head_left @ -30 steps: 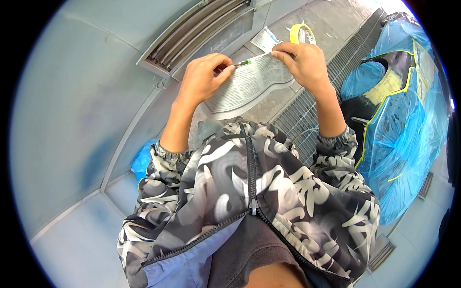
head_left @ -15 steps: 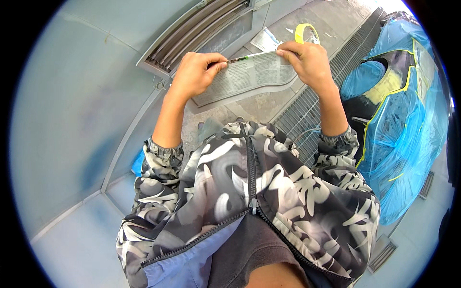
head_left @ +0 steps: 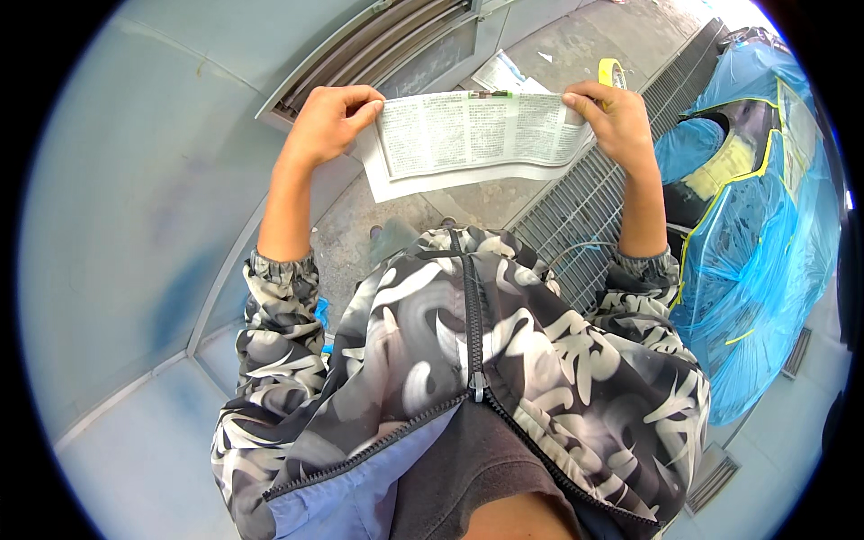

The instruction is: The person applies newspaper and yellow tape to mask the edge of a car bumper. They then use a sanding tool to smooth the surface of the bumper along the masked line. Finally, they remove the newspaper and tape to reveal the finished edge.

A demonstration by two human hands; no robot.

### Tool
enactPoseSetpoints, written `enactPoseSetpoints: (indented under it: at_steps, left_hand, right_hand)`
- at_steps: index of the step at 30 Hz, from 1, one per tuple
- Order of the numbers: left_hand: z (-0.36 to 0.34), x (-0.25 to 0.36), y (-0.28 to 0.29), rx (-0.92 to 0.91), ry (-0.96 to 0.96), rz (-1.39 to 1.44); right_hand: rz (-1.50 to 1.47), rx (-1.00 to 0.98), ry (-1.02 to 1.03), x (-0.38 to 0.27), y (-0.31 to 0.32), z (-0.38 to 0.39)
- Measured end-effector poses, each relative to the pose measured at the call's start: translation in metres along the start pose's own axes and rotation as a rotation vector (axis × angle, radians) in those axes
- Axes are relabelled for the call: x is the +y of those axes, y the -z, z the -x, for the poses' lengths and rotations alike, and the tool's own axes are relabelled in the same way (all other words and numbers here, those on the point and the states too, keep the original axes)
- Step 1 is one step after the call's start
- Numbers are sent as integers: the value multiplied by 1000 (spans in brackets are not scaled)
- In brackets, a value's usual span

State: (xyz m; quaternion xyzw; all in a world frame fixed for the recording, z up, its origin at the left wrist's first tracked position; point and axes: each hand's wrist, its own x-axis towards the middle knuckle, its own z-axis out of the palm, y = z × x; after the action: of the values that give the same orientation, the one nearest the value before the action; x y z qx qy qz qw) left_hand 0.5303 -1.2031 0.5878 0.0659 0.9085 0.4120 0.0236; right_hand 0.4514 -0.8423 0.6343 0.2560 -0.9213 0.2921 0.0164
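A folded newspaper sheet (head_left: 481, 139) hangs stretched between my two hands, with dense print on the side toward me and a paler layer showing below its lower edge. My left hand (head_left: 331, 126) pinches the upper left corner between thumb and fingers. At the upper right corner, my right hand (head_left: 612, 121) is closed on the paper in the same way. A yellow roll of tape (head_left: 612, 72) shows just beyond my right hand and moves with it; whether it hangs on the fingers is hidden.
To the right stands a vehicle (head_left: 742, 234) draped in blue plastic film, edged with yellow tape. A metal floor grating (head_left: 576, 220) runs between it and me. On the left are a pale wall (head_left: 117, 225) and a louvred vent (head_left: 360, 54). More paper (head_left: 495, 74) lies on the floor ahead.
My hands have moved apart, left hand leftward and right hand rightward. The newspaper is now spread wider, its printed face turned more toward me. The tape roll has shifted right with my right hand.
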Motion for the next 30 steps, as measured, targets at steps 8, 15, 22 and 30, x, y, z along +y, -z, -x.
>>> enactPoseSetpoints:
  at_steps: [8, 15, 22, 30]
  left_hand:
    - [0, -19, 6, 60, 76, 327]
    - [-2, -36, -21, 136, 108, 691]
    - [5, -71, -48, 283, 272, 990]
    - [-1, 13, -78, 122, 218, 1321]
  right_hand:
    - [-157, -31, -53, 22, 4, 3]
    - [-390, -76, -192, 45, -22, 6]
    - [-829, -55, -519, 73, -33, 20]
    - [-1039, -113, -660, 82, -83, 27]
